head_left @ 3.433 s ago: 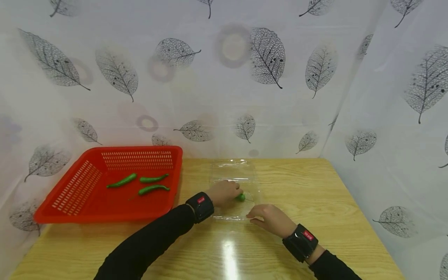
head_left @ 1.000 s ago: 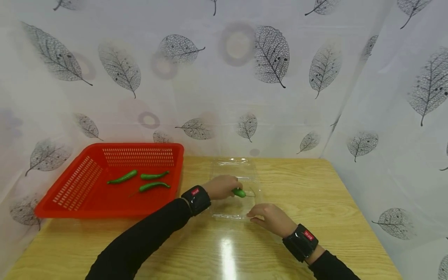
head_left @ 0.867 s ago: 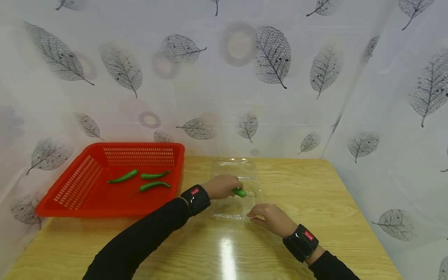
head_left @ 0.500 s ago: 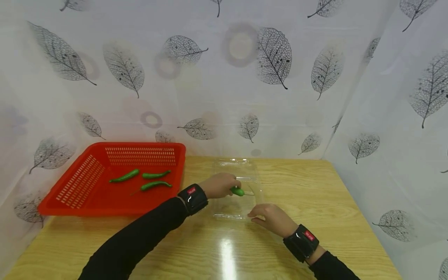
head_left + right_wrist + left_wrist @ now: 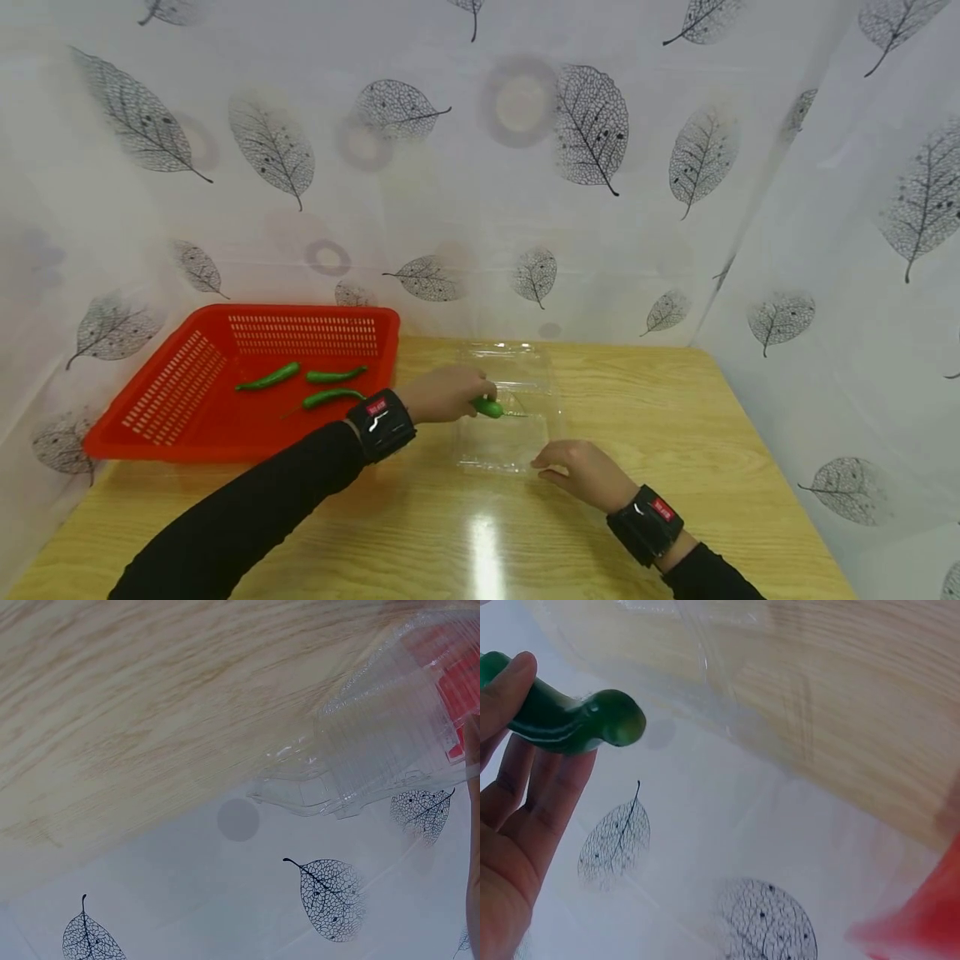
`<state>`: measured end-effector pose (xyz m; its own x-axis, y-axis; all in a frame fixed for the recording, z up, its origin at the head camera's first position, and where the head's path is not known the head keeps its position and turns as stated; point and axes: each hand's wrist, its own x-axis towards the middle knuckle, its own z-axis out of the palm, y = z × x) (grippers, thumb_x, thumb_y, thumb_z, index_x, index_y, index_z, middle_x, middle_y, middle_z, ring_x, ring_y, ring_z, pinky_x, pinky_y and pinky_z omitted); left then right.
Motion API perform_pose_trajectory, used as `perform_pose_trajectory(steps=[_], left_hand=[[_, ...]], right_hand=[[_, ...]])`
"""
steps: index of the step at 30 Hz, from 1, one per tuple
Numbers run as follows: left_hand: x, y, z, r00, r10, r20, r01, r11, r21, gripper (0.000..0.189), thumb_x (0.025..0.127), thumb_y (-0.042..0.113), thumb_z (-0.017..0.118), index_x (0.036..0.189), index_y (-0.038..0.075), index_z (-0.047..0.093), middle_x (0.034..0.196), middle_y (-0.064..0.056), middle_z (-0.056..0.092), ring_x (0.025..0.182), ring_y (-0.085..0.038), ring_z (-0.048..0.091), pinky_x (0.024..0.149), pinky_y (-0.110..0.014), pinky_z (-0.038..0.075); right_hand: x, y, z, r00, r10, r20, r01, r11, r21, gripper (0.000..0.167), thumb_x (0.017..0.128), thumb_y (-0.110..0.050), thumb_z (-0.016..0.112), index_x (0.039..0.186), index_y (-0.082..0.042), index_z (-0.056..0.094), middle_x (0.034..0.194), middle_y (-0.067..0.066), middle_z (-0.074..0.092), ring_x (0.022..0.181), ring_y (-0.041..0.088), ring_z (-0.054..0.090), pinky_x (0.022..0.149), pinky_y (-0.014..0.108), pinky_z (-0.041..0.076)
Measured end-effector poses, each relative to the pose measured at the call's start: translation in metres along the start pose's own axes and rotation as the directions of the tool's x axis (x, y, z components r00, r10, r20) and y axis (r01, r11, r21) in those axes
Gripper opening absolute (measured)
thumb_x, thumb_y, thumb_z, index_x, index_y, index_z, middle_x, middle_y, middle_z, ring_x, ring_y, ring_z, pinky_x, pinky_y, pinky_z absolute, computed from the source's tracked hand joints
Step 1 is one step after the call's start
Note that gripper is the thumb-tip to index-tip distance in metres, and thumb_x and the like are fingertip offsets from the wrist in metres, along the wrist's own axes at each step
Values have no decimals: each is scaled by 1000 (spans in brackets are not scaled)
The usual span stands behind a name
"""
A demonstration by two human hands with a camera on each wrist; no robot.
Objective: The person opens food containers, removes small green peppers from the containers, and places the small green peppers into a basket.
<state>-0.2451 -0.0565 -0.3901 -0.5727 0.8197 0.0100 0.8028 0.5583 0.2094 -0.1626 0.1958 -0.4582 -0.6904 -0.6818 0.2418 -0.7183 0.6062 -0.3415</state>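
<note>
My left hand (image 5: 442,393) grips a green chili pepper (image 5: 488,407), its thin stem pointing right, over the left side of a clear plastic box (image 5: 501,460). The left wrist view shows the pepper (image 5: 577,720) between thumb and fingers, one rounded, bent end sticking out. The box stands with its lid (image 5: 501,354) laid back toward the wall. At the near right corner, my right hand (image 5: 588,473) pinches the box rim with thumb and finger. In the right wrist view only a finger (image 5: 473,825) shows, beside the box (image 5: 382,742).
On the left of the wooden table (image 5: 637,400) stands a red plastic basket (image 5: 202,454) holding 3 green chili peppers (image 5: 268,377). A leaf-printed white sheet (image 5: 465,192) hangs behind the table and along its sides.
My left hand has drawn left across the box, the chili pepper in its grip. The right hand stays at the box corner. The view has shifted slightly.
</note>
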Motion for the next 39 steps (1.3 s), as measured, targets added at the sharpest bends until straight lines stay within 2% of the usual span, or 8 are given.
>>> perform_pose_trajectory(steps=[3, 7, 12, 16, 24, 29, 33, 39], left_hand=[[-14, -5, -12, 1000, -20, 1, 20, 1000, -22, 22, 80, 9, 71, 101, 14, 66, 97, -1, 67, 89, -16, 62, 81, -30, 52], [-36, -15, -33, 996, -92, -11, 92, 995, -33, 21, 80, 11, 71, 100, 17, 64, 98, 0, 66, 90, -17, 62, 80, -32, 51], [-64, -32, -55, 981, -187, -54, 185, 982, -33, 21, 81, 11, 71, 98, 20, 66, 94, 6, 67, 90, -14, 62, 83, -33, 52], [-86, -47, -64, 966, -247, -80, 245, 969, -34, 15, 82, 13, 71, 95, 21, 67, 86, 8, 64, 84, -11, 58, 82, -33, 52], [-135, -79, -66, 942, -332, -46, 333, 943, 9, 23, 78, 9, 74, 99, 18, 68, 89, 9, 63, 84, -11, 56, 81, -35, 53], [-159, -99, -66, 931, -364, -14, 364, 931, 26, 23, 78, 6, 73, 98, 15, 69, 88, 6, 65, 85, -13, 59, 80, -39, 54], [-174, -116, -63, 932, -363, 8, 363, 932, 24, 20, 77, 5, 73, 94, 14, 69, 86, 4, 66, 84, -14, 60, 78, -40, 54], [-194, -144, -54, 945, -325, 28, 324, 945, 34, 20, 74, 2, 74, 87, 15, 68, 79, 8, 63, 75, -9, 57, 69, -33, 53]], right_hand=[[0, -1, 0, 1000, -3, -2, 3, 1000, -9, 13, 78, -7, 72, 91, -9, 73, 88, 0, 72, 82, 11, 68, 72, 21, 54], [0, -2, -1, 1000, -6, -8, 6, 1000, -14, 13, 78, -7, 72, 91, -9, 73, 88, 1, 72, 82, 12, 68, 72, 21, 55], [0, -2, -1, 1000, -6, -8, 5, 1000, -13, 13, 78, -9, 72, 91, -8, 73, 88, 1, 72, 82, 12, 68, 73, 21, 55], [1, -2, -1, 1000, -14, -12, 14, 1000, -15, 13, 78, -9, 72, 91, -8, 73, 88, 1, 72, 82, 12, 68, 72, 21, 55], [1, -2, -2, 1000, -16, -11, 16, 1000, -12, 13, 78, -9, 72, 91, -8, 73, 88, 1, 72, 81, 12, 68, 72, 21, 55], [0, -2, -3, 1000, 0, 1, 0, 1000, -21, 14, 78, -8, 72, 92, -8, 73, 88, 1, 72, 81, 12, 68, 72, 22, 54], [0, -2, -2, 1000, -5, -1, 4, 999, -31, 14, 78, -8, 72, 92, -8, 73, 88, 1, 72, 81, 12, 68, 72, 21, 54], [0, -2, -2, 1000, -21, -8, 21, 1000, -15, 13, 78, -8, 72, 91, -8, 73, 87, 1, 72, 81, 12, 68, 72, 21, 54]])
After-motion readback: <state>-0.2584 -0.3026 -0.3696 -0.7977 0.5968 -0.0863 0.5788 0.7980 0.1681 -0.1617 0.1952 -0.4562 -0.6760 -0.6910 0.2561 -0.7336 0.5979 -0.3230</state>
